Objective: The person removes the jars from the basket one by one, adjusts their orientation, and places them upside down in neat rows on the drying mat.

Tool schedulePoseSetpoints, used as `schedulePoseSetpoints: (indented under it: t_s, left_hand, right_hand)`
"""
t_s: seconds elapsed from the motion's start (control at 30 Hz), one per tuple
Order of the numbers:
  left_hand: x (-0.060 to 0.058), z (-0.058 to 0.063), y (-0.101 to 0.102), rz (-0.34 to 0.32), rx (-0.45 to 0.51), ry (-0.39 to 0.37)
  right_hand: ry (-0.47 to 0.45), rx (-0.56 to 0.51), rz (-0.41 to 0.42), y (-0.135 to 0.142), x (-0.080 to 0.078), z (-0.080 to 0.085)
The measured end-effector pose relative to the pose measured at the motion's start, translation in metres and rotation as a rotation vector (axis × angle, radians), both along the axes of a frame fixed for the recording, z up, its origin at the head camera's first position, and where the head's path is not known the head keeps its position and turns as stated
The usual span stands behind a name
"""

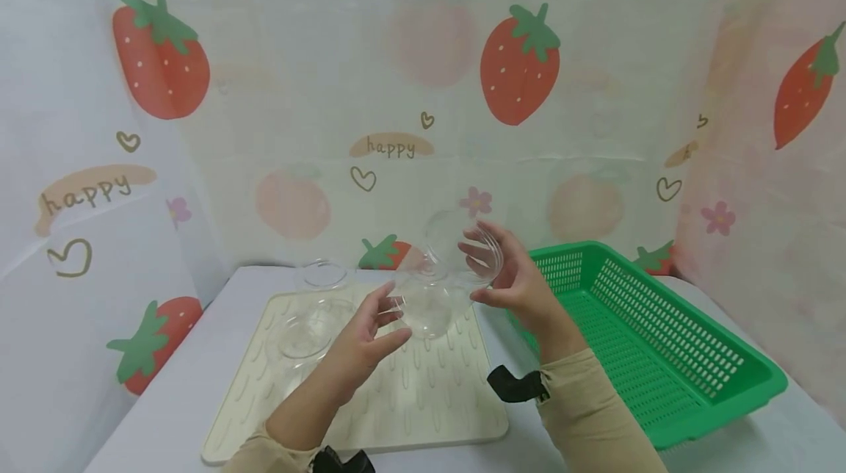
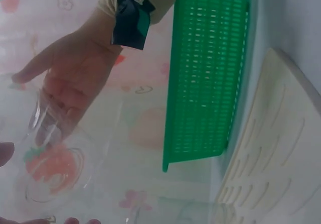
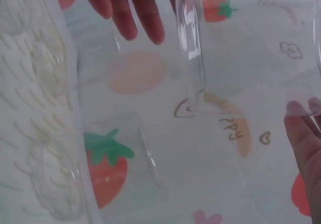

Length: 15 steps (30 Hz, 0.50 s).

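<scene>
A clear plastic container [image 1: 428, 308] with a round end hangs above the pale mat [image 1: 423, 399]. My left hand [image 1: 370, 333] is at its left side, thumb in front and fingers behind. Just above and to the right, my right hand [image 1: 518, 282] grips another clear container [image 1: 485, 256], with ridged rings on the side next to the palm. The two containers overlap in view; whether they touch I cannot tell. A clear wall with a ridged rim [image 3: 190, 48] spans the right wrist view. More clear containers [image 1: 307, 330] rest on the mat's left half.
A green plastic basket [image 1: 661, 333] with perforated walls stands to the right of the mat on the white table [image 1: 463, 458]. Behind the table hangs a cloth backdrop [image 1: 396, 91] printed with strawberries and hearts.
</scene>
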<state>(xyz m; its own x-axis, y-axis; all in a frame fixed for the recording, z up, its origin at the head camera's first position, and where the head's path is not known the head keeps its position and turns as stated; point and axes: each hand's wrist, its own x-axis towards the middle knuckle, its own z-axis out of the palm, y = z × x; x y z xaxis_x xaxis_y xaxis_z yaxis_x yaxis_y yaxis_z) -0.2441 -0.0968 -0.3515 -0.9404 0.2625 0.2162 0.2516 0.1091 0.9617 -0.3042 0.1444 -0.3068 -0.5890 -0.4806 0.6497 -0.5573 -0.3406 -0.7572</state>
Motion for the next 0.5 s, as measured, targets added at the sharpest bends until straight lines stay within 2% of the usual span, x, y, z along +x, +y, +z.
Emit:
schedulePoseSetpoints:
  t_s: [0.23, 0.5]
  left_hand:
    - [0.002, -0.001, -0.006, -0.034, 0.067, -0.01]
    - [0.004, -0.002, -0.009, -0.056, 0.123, 0.014]
  right_hand:
    - [-0.056, -0.091, 0.057, -0.01, 0.005, -0.019]
    - [-0.106, -0.16, 0.095, -0.015, 0.007, -0.028]
